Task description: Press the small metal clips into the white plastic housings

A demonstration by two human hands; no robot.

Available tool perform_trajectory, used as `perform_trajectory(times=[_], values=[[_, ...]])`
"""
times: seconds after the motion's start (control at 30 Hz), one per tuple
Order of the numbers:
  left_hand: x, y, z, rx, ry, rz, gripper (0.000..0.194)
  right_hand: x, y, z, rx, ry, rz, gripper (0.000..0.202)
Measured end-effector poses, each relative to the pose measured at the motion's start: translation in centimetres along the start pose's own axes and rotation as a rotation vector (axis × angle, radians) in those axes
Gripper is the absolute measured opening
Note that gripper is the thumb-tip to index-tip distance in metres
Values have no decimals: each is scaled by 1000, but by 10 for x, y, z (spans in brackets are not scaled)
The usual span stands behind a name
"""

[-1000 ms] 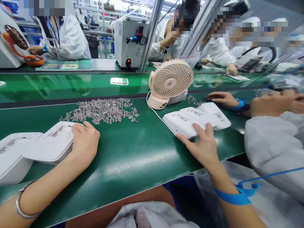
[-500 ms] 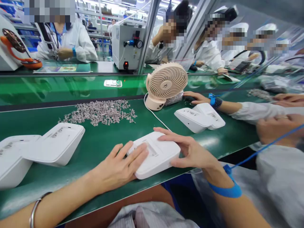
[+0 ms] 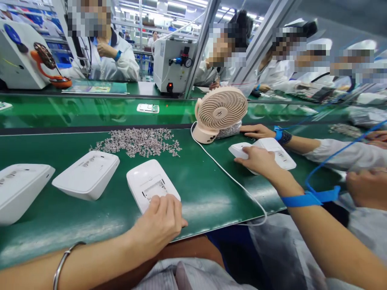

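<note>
My left hand (image 3: 163,219) has its fingers curled over the near end of a white plastic housing (image 3: 151,169), which has a rectangular recess with small slots. This housing lies tilted on the green work surface (image 3: 205,189). Farther right, my right hand (image 3: 261,161) grips another white housing (image 3: 238,151) between thumb and fingers, partly hiding it. Against that one rests a further white housing (image 3: 288,159). To the left of my left hand are two more of the same kind, a nearer housing (image 3: 87,173) and one at the edge (image 3: 24,185).
A heap of small metal parts (image 3: 142,141) lies behind the housings. Beside it stands a beige fan (image 3: 222,110), its white cable (image 3: 229,179) running to the front edge. A co-worker's hand (image 3: 260,131) reaches in from the right. A circuit-board piece (image 3: 148,108) lies on the far strip.
My right hand has left the middle housing and moved right onto another one. The middle housing has turned and shifted left, with my left hand now at its near end.
</note>
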State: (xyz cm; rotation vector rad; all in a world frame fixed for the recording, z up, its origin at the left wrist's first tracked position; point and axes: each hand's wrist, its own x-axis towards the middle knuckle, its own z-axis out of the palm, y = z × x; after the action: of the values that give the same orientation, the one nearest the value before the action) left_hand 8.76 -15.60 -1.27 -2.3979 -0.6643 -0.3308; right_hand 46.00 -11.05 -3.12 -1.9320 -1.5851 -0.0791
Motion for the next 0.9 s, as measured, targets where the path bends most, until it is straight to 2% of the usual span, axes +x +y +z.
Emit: perform_trajectory(times=[0.07, 0.13, 0.2, 0.3, 0.37, 0.47, 0.57, 0.63, 0.7, 0.73, 0.83, 0.9], values=[[1, 0, -3, 13, 1, 2, 42, 13, -11, 0, -209, -147, 140, 16], [1, -3, -6, 12, 6, 0, 42, 21, -26, -6, -384, -296, 219, 11], [3, -8, -6, 2, 20, -25, 39, 21, -42, -16, -490, -408, 229, 8], [7, -23, 2, 0, -2, -103, 32, 5, -57, -33, -626, -513, 149, 27], [11, -37, 10, -34, -93, -159, 31, -9, -57, -42, -810, -592, 31, 31], [16, -57, 20, -223, -335, -180, 41, -22, -46, -54, -907, -647, -76, 36], [22, -68, 19, -372, -483, -169, 39, -22, -42, -56, -825, -536, -93, 31], [24, -69, 14, -394, -516, -221, 31, -18, -52, -44, -666, -382, -147, 25], [26, -68, 10, -400, -538, -282, 27, -12, -74, -17, -397, -293, -247, 22], [27, -67, 8, -402, -547, -302, 28, -10, -86, 0, -271, -288, -275, 21], [27, -65, 7, -380, -556, -330, 35, 0, -121, 54, -137, -282, -323, 18], [27, -66, 8, -358, -556, -335, 38, 8, -136, 82, -47, -261, -335, 19]])
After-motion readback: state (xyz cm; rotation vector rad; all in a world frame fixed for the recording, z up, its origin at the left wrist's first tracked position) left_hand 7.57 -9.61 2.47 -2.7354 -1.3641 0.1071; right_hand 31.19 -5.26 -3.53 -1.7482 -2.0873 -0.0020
